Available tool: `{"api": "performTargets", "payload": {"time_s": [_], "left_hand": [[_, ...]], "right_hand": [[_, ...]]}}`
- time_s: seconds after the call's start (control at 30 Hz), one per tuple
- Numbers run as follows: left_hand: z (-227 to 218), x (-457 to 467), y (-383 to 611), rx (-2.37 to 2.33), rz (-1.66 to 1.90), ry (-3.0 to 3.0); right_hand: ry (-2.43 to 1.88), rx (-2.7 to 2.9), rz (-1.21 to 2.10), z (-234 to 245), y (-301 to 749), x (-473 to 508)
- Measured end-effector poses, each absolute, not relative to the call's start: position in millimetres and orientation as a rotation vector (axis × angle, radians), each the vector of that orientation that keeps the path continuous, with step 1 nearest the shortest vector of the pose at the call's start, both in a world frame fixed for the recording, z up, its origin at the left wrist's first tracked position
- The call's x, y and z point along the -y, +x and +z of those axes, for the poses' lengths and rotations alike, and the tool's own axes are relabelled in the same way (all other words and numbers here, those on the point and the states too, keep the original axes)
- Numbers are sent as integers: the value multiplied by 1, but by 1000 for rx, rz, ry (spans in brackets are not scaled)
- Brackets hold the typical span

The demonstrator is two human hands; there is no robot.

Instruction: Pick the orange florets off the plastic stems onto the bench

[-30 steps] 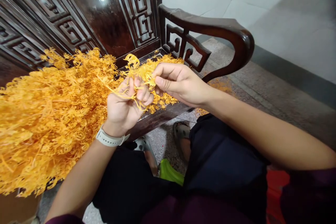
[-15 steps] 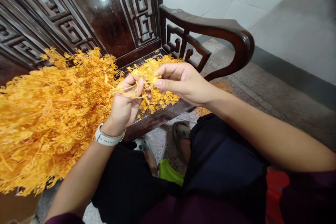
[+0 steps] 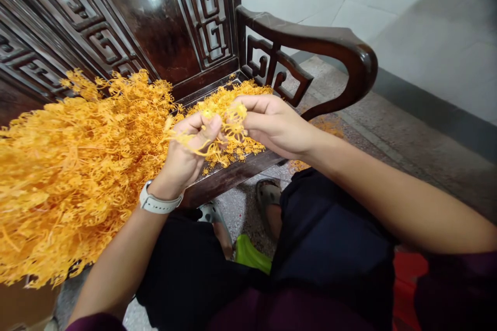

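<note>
My left hand (image 3: 188, 147), with a pale watch strap at its wrist, pinches a thin yellow plastic sprig (image 3: 197, 151) between thumb and fingers. Its stems trail across the palm side. Just to the right, my right hand (image 3: 274, 124) has its thumb and fingers closed at small yellow flower-like tips (image 3: 235, 116). Both hands hover over a spread of loose yellow-orange pieces (image 3: 236, 150) on the seat of a dark wooden bench (image 3: 227, 178). A big heap of similar yellow-orange sprigs (image 3: 85, 165) stands left of my left hand.
The bench's curved armrest (image 3: 330, 41) rises beyond my right hand, with the carved backrest (image 3: 163, 26) behind. More yellow bits (image 3: 328, 125) lie on the floor past the armrest. A green object (image 3: 250, 254) is between my feet, and something red (image 3: 406, 289) is at lower right.
My right hand has shifted slightly right, away from my left hand, with yellow tips at its fingers. My left thumb has moved a little to the right.
</note>
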State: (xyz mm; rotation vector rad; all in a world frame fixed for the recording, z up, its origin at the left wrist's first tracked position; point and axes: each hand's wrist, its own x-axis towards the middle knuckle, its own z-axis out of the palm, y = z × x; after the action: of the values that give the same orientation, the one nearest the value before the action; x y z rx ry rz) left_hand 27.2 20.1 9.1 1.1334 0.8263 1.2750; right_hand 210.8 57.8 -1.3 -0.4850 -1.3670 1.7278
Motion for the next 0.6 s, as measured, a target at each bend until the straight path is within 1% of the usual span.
{"api": "performTargets", "payload": {"time_s": [0.13, 0.27, 0.4, 0.5, 0.6], "left_hand": [[4, -20, 23, -724, 1213, 963], [-2, -13, 27, -721, 1266, 809], [10, -8, 27, -648, 1345, 824], [31, -10, 15, -517, 1475, 911], [43, -17, 1, -555, 1543, 953]], "right_hand": [[-396, 1328, 1832, 3, 208, -54], [-333, 1286, 1880, 2, 203, -54], [-252, 1217, 1914, 5, 204, -57], [-238, 1175, 1863, 11, 212, -58], [-368, 1251, 1691, 13, 221, -61]]}}
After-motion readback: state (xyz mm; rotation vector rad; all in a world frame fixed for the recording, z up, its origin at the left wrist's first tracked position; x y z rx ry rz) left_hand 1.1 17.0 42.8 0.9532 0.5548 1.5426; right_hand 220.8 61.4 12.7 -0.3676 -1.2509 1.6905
